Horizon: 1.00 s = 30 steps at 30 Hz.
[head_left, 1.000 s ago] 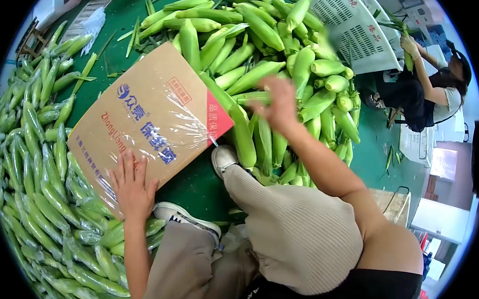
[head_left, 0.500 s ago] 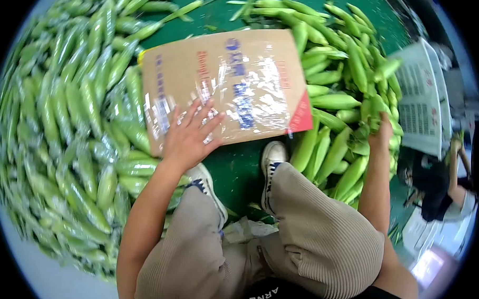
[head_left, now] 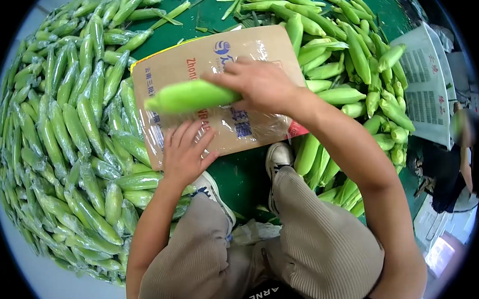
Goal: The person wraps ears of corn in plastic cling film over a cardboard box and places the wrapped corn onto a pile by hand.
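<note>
My right hand [head_left: 255, 84] grips one end of a green ear of corn [head_left: 196, 97] in its husk, slightly blurred, above a brown cardboard piece [head_left: 274, 48]. Clear plastic film [head_left: 250, 130] with glossy creases covers the cardboard, which carries blue and red print. My left hand [head_left: 186, 150] lies on the cardboard's near left part, fingers spread, palm down. To the left is a large heap of film-wrapped corn [head_left: 74, 128]. Unwrapped corn ears [head_left: 353, 53] are piled to the right, near my right forearm.
A pale plastic crate [head_left: 419, 76] stands tilted beyond the unwrapped corn. Another person [head_left: 444, 172] is at the far right. Below the cardboard, my shoes [head_left: 277, 159] rest on the green floor [head_left: 238, 181]. Loose husk leaves [head_left: 234, 7] lie at the top.
My right hand has come from the right-hand corn pile to above the cardboard, carrying an ear of corn. My left hand remains on the cardboard, slightly lower in view.
</note>
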Motion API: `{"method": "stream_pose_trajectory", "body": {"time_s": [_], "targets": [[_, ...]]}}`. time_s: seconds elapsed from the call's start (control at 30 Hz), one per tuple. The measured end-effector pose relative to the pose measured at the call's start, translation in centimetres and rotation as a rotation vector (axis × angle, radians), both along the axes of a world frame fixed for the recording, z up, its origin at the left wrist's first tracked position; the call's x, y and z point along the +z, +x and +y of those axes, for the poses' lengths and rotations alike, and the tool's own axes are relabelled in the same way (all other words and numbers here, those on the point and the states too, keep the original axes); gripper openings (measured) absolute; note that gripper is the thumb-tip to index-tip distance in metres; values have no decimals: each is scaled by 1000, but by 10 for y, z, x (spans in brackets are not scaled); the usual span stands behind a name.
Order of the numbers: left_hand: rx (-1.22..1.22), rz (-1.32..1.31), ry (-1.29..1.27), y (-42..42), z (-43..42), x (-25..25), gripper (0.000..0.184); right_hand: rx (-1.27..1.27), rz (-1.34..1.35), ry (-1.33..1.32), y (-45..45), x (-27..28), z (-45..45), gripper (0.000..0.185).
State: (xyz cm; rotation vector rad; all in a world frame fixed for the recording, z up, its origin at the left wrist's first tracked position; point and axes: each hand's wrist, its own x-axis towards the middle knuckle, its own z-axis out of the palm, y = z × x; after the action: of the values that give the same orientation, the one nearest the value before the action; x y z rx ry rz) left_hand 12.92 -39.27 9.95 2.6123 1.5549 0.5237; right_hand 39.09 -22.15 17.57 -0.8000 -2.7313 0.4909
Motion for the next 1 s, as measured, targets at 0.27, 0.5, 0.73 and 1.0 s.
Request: {"method": "stream_pose_trajectory", "body": {"time_s": [0.27, 0.5, 0.73, 1.0], "targets": [[215, -107, 44, 9, 46, 60, 72, 140, -110, -126, -19, -25, -3, 89], [199, -1, -214, 11, 65, 62, 77, -42, 95, -180, 115, -1, -31, 82], [199, -19, -275, 11, 63, 71, 76, 21, -101, -173, 123, -26, -67, 69], [204, -14, -305, 10, 57, 73, 73, -49, 156, 35, 116, -61, -58, 22]]}}
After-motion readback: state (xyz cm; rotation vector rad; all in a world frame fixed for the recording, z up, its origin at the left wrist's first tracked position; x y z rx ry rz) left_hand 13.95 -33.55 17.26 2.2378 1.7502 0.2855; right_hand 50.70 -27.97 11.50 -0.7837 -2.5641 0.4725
